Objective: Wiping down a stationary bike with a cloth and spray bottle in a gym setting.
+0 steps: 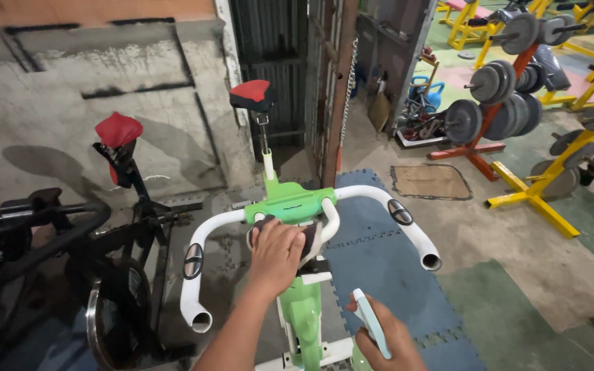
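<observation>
— What do we have nearest us?

— Our right hand, low and just right of the green exercise bike, is curled shut around a pale spray bottle with a small red tip, its nozzle end tilted up toward the bike.

— And the other?

— Our left hand lies fingers down on a dark cloth, pressing it against the middle of the bike's white handlebar, just below the green console. The fingers are bent over the cloth; we cannot tell how tightly they grip.

— Any labels?

— Two dark oval pads sit on the handlebar, one on each side arm. The console carries a small mark too blurred to tell.

— What's around the bike?

— It stands on blue foam floor mats. Left of it stands a black exercise bike with a red saddle, near but apart. Beyond the green bike's own red saddle is a grey concrete wall and a metal gate. Far to the right, a red and yellow rack of weight plates.
</observation>
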